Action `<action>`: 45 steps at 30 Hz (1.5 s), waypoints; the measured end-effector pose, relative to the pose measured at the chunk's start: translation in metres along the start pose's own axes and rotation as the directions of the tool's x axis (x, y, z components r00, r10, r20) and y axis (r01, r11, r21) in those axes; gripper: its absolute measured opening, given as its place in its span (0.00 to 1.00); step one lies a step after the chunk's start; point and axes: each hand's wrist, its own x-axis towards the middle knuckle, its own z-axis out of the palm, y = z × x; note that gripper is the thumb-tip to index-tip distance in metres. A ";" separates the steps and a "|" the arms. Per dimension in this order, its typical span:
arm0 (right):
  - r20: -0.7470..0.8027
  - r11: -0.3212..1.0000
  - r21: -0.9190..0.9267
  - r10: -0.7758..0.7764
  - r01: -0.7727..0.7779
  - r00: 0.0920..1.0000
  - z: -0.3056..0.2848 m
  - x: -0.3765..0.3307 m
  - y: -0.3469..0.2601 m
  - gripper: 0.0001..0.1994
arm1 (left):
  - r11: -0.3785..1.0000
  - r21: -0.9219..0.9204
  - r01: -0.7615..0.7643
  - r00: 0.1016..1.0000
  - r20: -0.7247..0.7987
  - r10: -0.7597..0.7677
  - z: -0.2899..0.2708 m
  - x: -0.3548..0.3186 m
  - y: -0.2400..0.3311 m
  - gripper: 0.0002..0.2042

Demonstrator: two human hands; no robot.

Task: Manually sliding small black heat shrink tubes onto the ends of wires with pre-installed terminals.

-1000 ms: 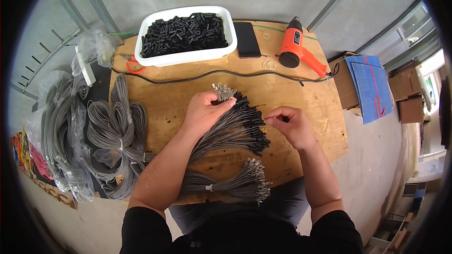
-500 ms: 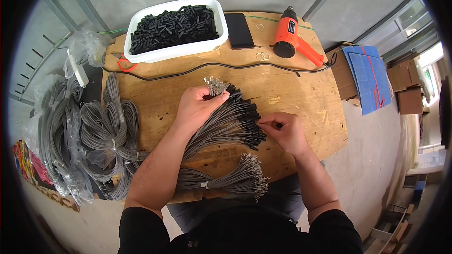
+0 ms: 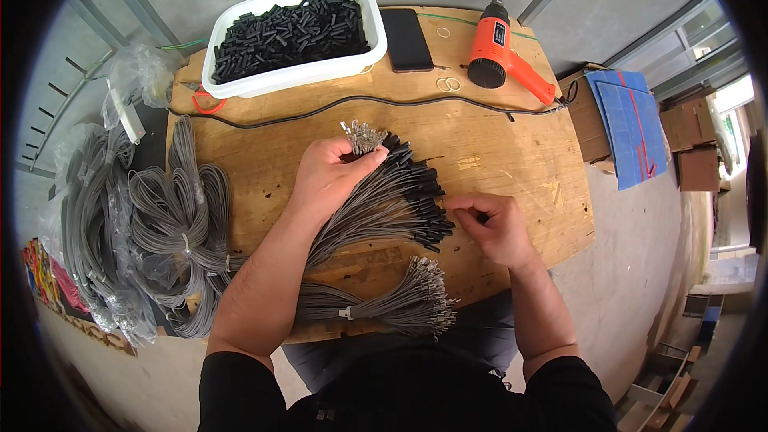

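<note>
My left hand [image 3: 332, 172] is closed around a bunch of thin grey wires [image 3: 360, 220], just below their bare metal terminals [image 3: 366, 138]. Other wires of this bundle fan out to the right, their ends capped with black sleeves [image 3: 424, 192]. Close to the right side of these sleeves is my right hand [image 3: 494, 228], thumb and forefinger brought together. Whatever lies between those fingertips is too small to make out. Nearer to me rests a second grey wire bundle [image 3: 376, 308], bound with a white tie, its metal ends uncovered.
A white tub [image 3: 300, 84] of loose black sleeves stands at the back, beside a black phone [image 3: 406, 40] and an orange heat gun [image 3: 496, 52]. A black cord [image 3: 320, 109] crosses the wooden table [image 3: 528, 152]. Coiled grey wires [image 3: 180, 216] lie at left.
My right hand has shifted slightly to the right, its fingertips drawing a little away from the black sleeves. My left hand keeps its grip on the wires. The whole view has shifted slightly.
</note>
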 end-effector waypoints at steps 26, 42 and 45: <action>-0.059 0.995 -0.100 -0.005 -0.001 0.998 -0.002 0.010 -0.005 0.08 | 0.999 0.041 0.020 1.000 0.012 -0.021 -0.002 0.001 0.003 0.06; 0.217 0.834 -0.336 -0.384 0.438 0.897 -0.001 0.044 -0.020 0.11 | 0.998 0.062 0.032 0.999 0.008 -0.032 -0.002 0.000 0.004 0.06; 0.258 0.817 -0.366 -0.371 0.445 0.892 0.000 0.046 -0.019 0.11 | 0.996 0.078 0.043 0.999 0.001 -0.043 -0.002 0.000 0.006 0.06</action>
